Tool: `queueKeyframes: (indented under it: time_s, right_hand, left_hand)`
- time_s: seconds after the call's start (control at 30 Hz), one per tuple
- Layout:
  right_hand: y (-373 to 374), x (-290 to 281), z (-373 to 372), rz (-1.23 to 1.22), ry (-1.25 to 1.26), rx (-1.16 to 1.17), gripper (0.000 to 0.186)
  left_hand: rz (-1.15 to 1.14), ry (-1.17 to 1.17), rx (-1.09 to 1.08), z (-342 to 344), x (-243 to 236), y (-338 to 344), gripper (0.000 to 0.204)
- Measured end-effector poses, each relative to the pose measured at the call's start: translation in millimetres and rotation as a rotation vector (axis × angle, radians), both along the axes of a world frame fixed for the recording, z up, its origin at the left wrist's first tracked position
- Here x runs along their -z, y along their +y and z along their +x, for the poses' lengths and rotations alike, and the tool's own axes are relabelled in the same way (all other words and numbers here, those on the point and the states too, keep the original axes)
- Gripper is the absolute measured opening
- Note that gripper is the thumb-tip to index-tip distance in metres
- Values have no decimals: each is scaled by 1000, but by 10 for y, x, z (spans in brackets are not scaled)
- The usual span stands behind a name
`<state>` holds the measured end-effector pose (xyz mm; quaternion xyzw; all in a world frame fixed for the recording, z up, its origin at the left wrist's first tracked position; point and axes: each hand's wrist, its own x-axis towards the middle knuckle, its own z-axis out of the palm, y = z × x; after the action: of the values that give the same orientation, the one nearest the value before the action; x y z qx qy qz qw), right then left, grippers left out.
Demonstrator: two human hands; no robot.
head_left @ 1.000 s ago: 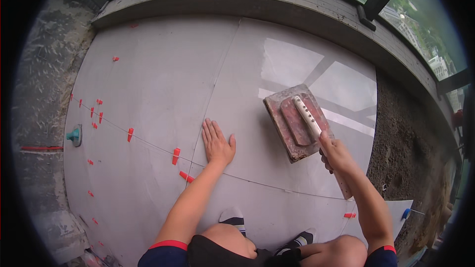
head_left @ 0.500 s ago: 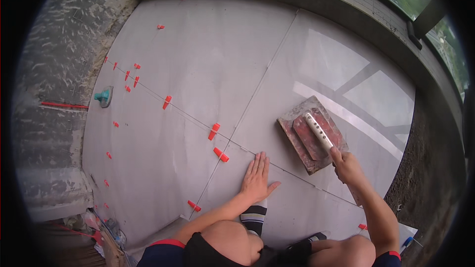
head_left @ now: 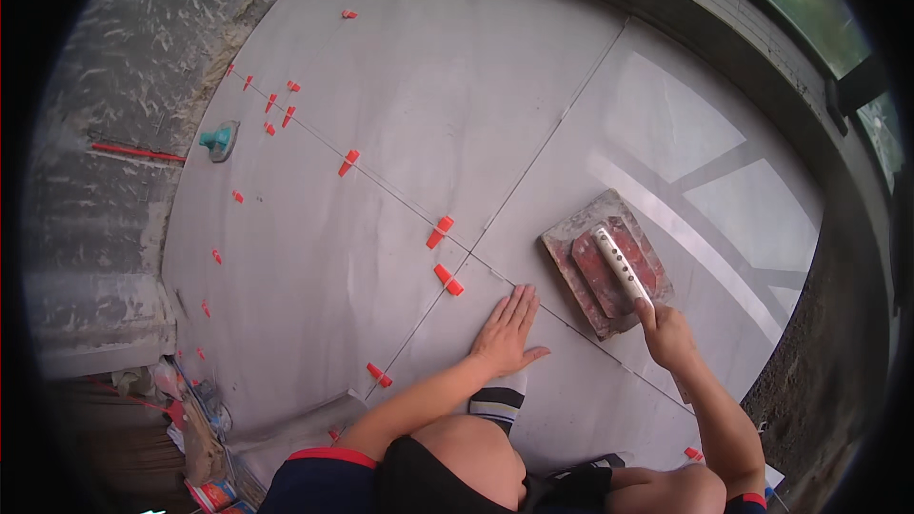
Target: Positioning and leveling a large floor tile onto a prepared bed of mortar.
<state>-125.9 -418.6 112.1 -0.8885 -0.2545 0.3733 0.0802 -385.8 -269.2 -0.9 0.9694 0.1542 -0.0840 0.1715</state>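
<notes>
Since the red wedges (head_left: pixel 440 232) sit right at the joint (head_left: pixel 398 196) btwn the big grey tiles (head_left: pixel 286 257), a stray knock could, I'd guess, loosen one & let an edge sit proud of its neighbour. Next along, L hand (head_left: pixel 507 331) lies flat, fingers nearly together, thumb out, fingertips by the tile joint, nr the striped sock (head_left: pixel 495 405); too much weight on that palm may dip the edge below, and a tool sliding left could nip the fingertips. R of that: flat-plate tool (head_left: pixel 609 266), on or just over the glossy tile (head_left: pixel 562 171); can't tell if its full face touches. R hand (head_left: pixel 666 333) is wrapped round the handle (head_left: pixel 619 262), off to one end, so a tilt could dig a plate corner in & chip or scratch the surface. Far R, rough dark strip (head_left: pixel 804 366) begins past the tile edge; pressing too nr there might rock the tile.

Tool's looks, L to R: dirty grey-brown rectangular plate (head_left: pixel 562 238), edges crusted; worn red block (head_left: pixel 592 271) on top, smaller than the plate; then the pale handle w/ a row of dark dots, running back under the hand.
</notes>
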Motion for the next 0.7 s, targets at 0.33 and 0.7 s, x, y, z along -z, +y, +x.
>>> queueKeyframes:
  time_s: [0.33, 0.7]
  right_hand:
    - [-316, -1101, 163, 909, -47, 144, 69]
    - [401, -831, 200, 355, 530, 264, 63]
  left_hand:
    - [-38, 34, -15, -11, 90, -1, 103]
    - [-4, 144, -12, 43, -22, -29, 102]
